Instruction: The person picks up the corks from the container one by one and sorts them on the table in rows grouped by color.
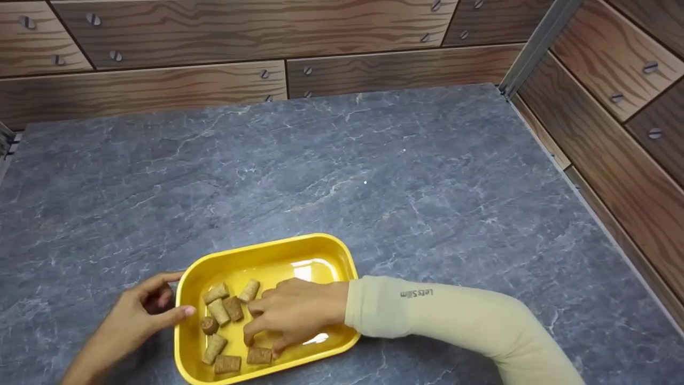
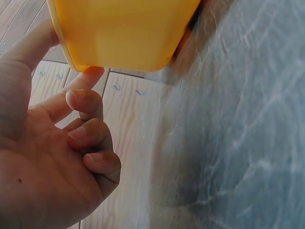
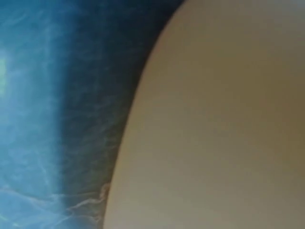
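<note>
A yellow tray [image 1: 267,249] with rounded corners lies on the table, several brown corks [image 1: 218,310] loose in its left half. My left hand [image 1: 131,313] pinches the tray's left end, the thumb over the rim and the index finger along the outside. In the left wrist view, the other fingers of the left hand [image 2: 62,138] curl in below the tray wall [image 2: 119,38]. Reaching in over the right rim, my right hand [image 1: 299,310] has its fingers spread and pointing down beside the corks. Its thumb is right at a cork [image 1: 259,355] near the front wall.
The table [image 1: 342,160] has a blue-grey marbled top. Wood-patterned panels [image 1: 256,32] stand along its back, and more panels [image 1: 614,133] along the right, with a metal post [image 1: 539,48] at the corner. A pale sleeve [image 3: 214,119] fills most of the right wrist view.
</note>
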{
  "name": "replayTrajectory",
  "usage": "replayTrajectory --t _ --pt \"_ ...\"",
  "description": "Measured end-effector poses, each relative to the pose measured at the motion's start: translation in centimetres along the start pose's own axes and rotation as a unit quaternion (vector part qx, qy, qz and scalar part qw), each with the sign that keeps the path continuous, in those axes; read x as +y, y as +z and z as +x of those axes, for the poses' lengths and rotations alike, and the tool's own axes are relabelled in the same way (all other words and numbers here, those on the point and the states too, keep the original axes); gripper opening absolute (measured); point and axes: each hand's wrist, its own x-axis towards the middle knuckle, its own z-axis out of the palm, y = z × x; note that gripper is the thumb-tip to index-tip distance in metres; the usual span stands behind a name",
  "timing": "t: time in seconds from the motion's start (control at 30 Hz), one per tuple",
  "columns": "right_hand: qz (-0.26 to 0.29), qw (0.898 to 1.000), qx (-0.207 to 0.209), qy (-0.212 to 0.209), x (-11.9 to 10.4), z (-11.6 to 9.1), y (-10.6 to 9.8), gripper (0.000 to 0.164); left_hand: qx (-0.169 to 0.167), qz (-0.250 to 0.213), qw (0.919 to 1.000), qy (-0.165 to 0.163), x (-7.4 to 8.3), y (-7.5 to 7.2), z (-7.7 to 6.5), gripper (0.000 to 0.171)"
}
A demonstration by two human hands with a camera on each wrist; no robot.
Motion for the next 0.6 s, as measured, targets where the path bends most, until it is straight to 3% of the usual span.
replayTrajectory --t 0.23,0.6 --pt "0.012 1.0 0.011 0.005 0.3 -0.2 -0.4 0.044 0.006 -0.004 0.9999 0.011 -0.1 0.0 -0.1 0.048" --pt "0.067 0.992 0.055 0.094 2.2 -3.3 -2.4 0.048 0.016 -0.038 0.999 0.018 -0.5 0.3 -0.1 0.047"
